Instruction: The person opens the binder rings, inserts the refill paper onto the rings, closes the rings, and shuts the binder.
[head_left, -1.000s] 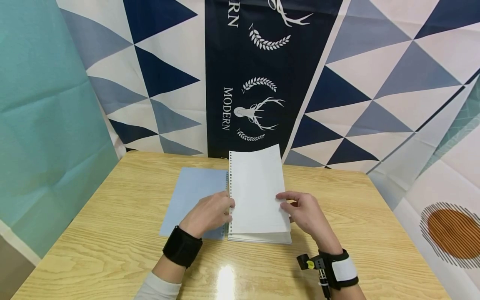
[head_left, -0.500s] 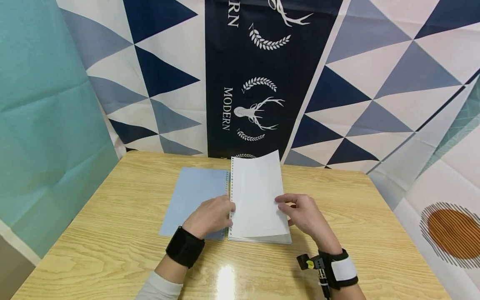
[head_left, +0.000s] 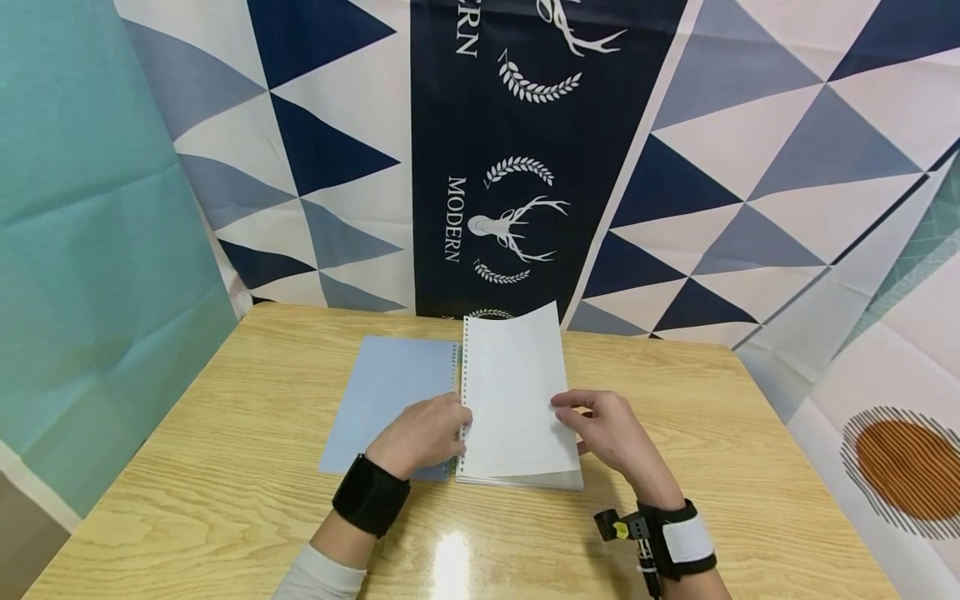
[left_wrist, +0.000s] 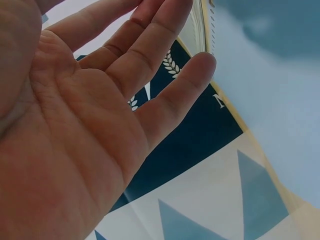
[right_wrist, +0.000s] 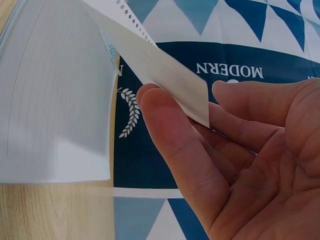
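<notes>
A white sheet of loose-leaf paper (head_left: 513, 392) with punched holes down its left side is held above the pages (head_left: 551, 481) of an open notebook. The notebook's blue cover (head_left: 397, 379) lies flat to the left, with a ring binding between. My left hand (head_left: 423, 432) pinches the sheet's punched edge over the binding. With thumb and fingertips, my right hand (head_left: 606, 425) holds the opposite edge. The right wrist view shows the sheet (right_wrist: 170, 77) bent and raised, apart from the ruled page (right_wrist: 60, 110). Whether one sheet or several are held, I cannot tell.
The notebook lies on a wooden table (head_left: 225, 467), near its back edge. A patterned cloth (head_left: 337, 167) hangs just behind the table, and a teal cloth (head_left: 97, 250) hangs at the left. A small camera (head_left: 611, 525) is strapped to my right wrist.
Both hands have brought the sheet slightly down and toward me, its top edge dropping and shifting a little right. Its holes now sit nearer the notebook's pages. The notebook stays where it was.
</notes>
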